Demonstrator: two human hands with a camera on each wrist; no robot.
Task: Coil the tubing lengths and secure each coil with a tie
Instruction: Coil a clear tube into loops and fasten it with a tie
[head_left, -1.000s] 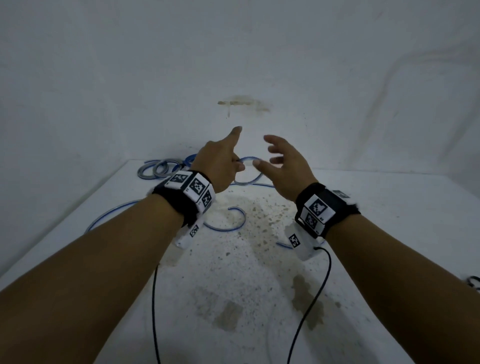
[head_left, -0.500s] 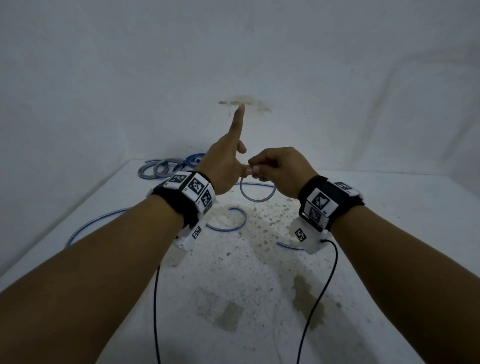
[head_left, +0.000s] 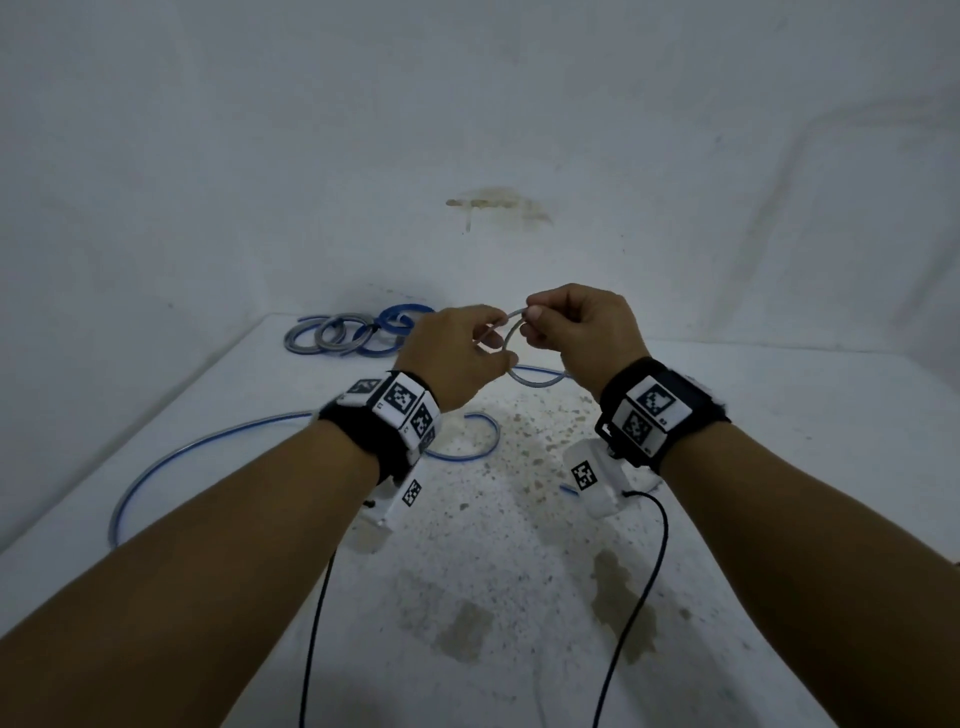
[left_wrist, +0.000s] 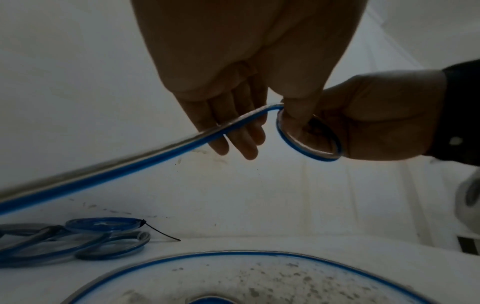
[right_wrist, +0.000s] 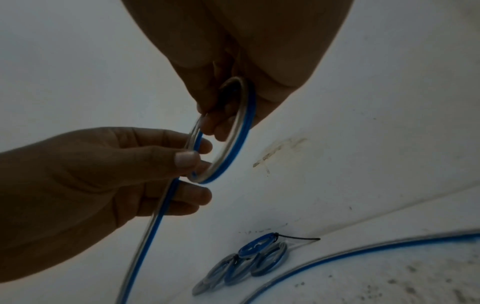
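A clear tube with a blue stripe (head_left: 511, 332) is bent into one small loop held above the table between both hands. My left hand (head_left: 496, 349) pinches the loop's lower side with thumb and fingers (right_wrist: 187, 159). My right hand (head_left: 535, 319) grips the loop's top (right_wrist: 233, 115), fingers curled round it. From the loop (left_wrist: 309, 142) the tube runs down past my left fingers (left_wrist: 233, 133). The rest of the tube (head_left: 208, 441) lies in a wide arc on the white table.
Several finished coils (head_left: 353, 332) lie at the table's back left corner against the wall; one carries a black tie (right_wrist: 298, 238). The table (head_left: 779, 467) is stained and speckled in the middle. Black wrist cables (head_left: 639, 597) hang down in front.
A second ago both hands were spread open. Then the left forefinger pointed up while the right pinched the tube. Now the forefinger is down and both hands hold a small loop.
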